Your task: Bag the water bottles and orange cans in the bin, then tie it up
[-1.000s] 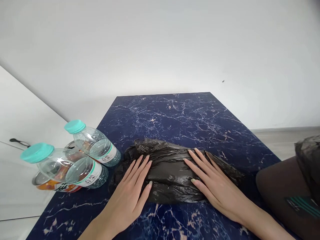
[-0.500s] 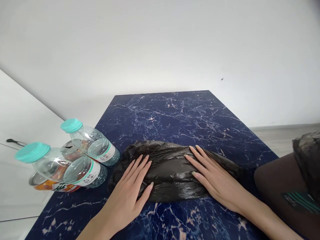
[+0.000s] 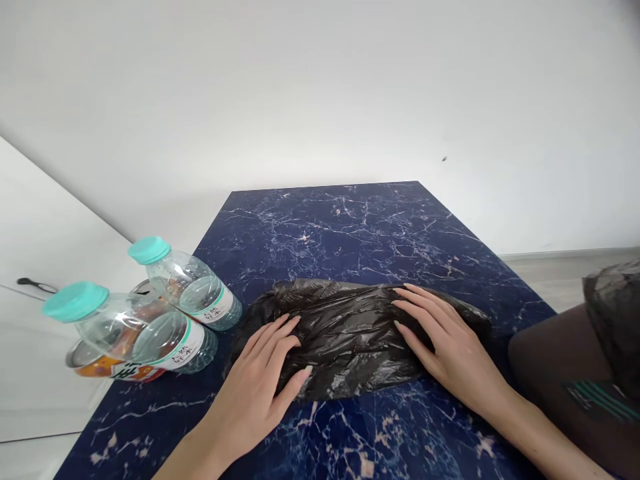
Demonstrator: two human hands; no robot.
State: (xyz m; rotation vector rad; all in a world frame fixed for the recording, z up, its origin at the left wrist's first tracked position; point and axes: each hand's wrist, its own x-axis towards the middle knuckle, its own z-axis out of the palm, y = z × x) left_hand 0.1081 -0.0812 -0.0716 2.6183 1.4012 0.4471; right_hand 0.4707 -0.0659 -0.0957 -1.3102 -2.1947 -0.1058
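A crumpled black plastic bag [image 3: 350, 333] lies flattened on the dark blue marbled table [image 3: 345, 227]. My left hand [image 3: 260, 387] rests flat on the bag's left end, fingers stretched out together. Spread open, my right hand [image 3: 445, 340] presses on the bag's right end. Neither hand grips anything.
Two clear water bottles with teal caps [image 3: 187, 283] [image 3: 127, 327] lie at the table's left edge over an orange-labelled can [image 3: 105, 367]. A dark brown object [image 3: 575, 380] and another black bag [image 3: 615, 313] sit at the right. A white wall stands behind the table.
My right hand has slid to the right along the bag, off its middle toward its right end. My left hand has shifted slightly and its fingers have bent a little.
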